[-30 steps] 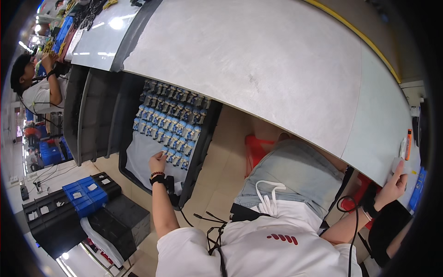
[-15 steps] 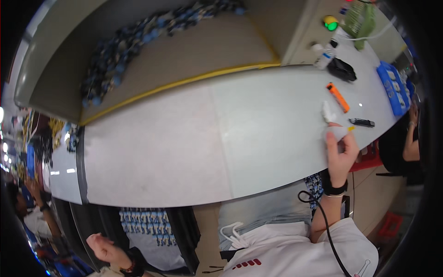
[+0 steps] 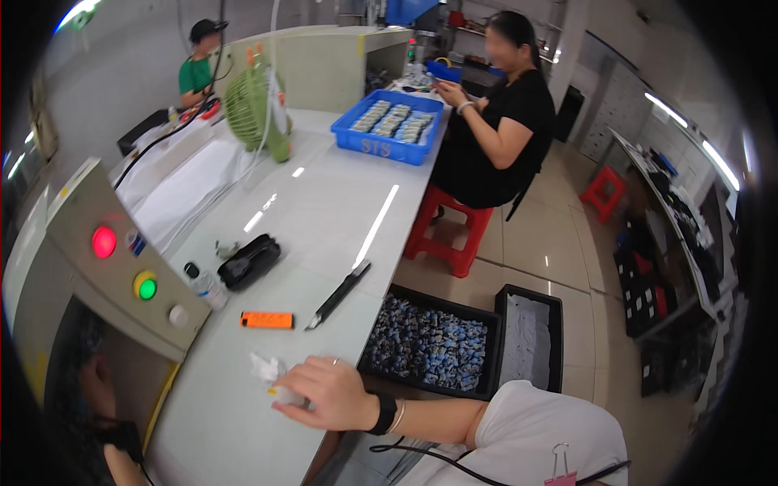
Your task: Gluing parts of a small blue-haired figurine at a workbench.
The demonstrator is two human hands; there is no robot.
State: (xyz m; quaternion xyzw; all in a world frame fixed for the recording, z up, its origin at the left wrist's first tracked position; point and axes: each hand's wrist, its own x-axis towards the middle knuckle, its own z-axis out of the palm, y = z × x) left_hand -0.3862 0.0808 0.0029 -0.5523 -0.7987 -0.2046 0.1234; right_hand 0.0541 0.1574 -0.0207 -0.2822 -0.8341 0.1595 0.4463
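My right hand point(image 3: 331, 392) is low over the near part of the white table, fingers curled round a small white rounded object with a yellow tip point(image 3: 285, 396), whose kind I cannot make out. A crumpled white tissue point(image 3: 266, 367) lies just beyond the fingers. My left hand point(image 3: 99, 389) is inside the dim opening of the grey booth point(image 3: 69, 235) at the left, near the dark bluish parts there; its fingers are too dark and blurred to read. An orange box-shaped thing point(image 3: 267, 321) and a black utility knife point(image 3: 339, 296) lie past my right hand.
A black case point(image 3: 249, 261) and small bottle point(image 3: 207, 287) stand by the booth. Farther off are a green fan point(image 3: 251, 105) and a blue tray point(image 3: 387, 150). A person in black sits at the table's right edge. Black bins point(image 3: 490, 356) of parts stand beside the table.
The view has swung to the right, bringing the co-workers and floor bins into sight. My left hand has gone from below the table edge into the booth. My right hand still holds the white object.
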